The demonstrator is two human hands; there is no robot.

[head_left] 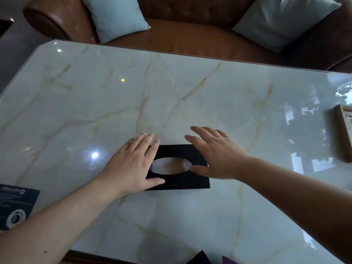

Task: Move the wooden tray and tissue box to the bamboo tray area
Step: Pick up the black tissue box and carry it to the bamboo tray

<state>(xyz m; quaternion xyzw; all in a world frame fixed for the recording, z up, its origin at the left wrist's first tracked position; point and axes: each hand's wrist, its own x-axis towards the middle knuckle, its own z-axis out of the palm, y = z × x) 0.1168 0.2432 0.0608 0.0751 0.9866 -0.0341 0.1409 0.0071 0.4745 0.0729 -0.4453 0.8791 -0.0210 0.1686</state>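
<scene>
A black tissue box (179,181) with a patterned top and an oval opening lies flat on the marble table (171,92), near its front middle. My left hand (131,164) is spread over the box's left end, with the thumb resting on the top near the front edge. My right hand (215,155) is spread over the right end, its thumb beside the oval opening. Neither hand's fingers are closed around the box. A light brown wooden tray-like object (342,134) sits at the table's right edge, partly cut off by the frame.
A dark blue printed card (17,206) lies at the table's left front edge. Dark purple objects (202,259) poke in at the bottom edge. Behind the table stands a brown leather sofa (190,35) with two pale blue cushions (116,18).
</scene>
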